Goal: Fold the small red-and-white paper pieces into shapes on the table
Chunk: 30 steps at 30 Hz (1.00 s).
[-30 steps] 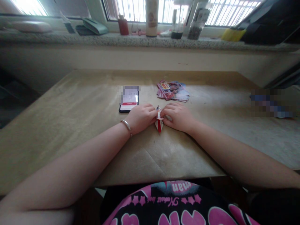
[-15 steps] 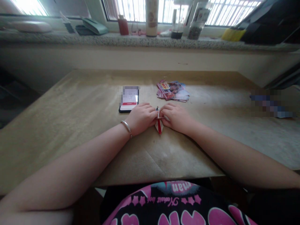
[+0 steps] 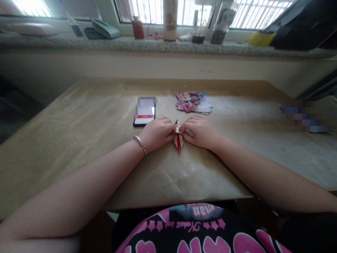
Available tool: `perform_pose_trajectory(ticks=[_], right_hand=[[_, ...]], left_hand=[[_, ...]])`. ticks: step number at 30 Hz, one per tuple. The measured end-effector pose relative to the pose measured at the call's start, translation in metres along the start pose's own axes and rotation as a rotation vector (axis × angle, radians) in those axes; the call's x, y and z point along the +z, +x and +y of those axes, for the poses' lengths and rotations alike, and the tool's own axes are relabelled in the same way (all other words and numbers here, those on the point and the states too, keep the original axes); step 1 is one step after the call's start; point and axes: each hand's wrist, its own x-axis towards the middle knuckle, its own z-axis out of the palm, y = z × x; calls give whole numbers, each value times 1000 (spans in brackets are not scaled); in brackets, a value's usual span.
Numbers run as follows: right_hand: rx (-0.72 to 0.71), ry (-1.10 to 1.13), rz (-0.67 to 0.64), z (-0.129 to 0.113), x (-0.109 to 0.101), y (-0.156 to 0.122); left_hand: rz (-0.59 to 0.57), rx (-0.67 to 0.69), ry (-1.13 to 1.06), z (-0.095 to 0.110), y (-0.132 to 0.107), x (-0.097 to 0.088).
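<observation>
Between my two hands is a small piece of folded paper (image 3: 178, 141), white with a red stripe, its pointed end toward me on the table. My left hand (image 3: 160, 133), with a silver bangle at the wrist, pinches the paper's left side. From the right, my right hand (image 3: 201, 133) grips the opposite side with curled fingers. Parts of the paper's middle are covered by the fingertips. Just beyond my left hand lies a phone (image 3: 144, 114) with its screen lit. A loose pile of printed paper sheets (image 3: 193, 101) rests beyond my right hand.
The table (image 3: 79, 140) reaches back to a wall under a stone windowsill (image 3: 118, 44). On the sill stand a red bottle (image 3: 138, 28), a tall pale bottle (image 3: 170, 21), clear containers and a yellow item (image 3: 262, 38). A blurred flat item (image 3: 302, 117) lies at the table's right.
The fingers have drawn slightly apart, so more of the folded paper's far end shows between them. My left hand has shifted a little to the left. Phone and sheets stay put.
</observation>
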Motion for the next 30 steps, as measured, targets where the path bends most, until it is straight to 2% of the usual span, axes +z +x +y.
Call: perform_pose_trajectory(ticks=[6,11,14,22,30], right_hand=[[3,17,-4,-6,-1,1],[36,105,23,0,7,4],[59,154,-10,5,12,5],[151,220,27,4,10,4],[236,283,81,5,14,7]], left_hand=[[6,20,11,1,0,-1],[-2,3,22,0,1,1],[17,-13,11,-1,0,1],[-19,-123,-42,1,1,0],[37,-232,-40,1,6,6]])
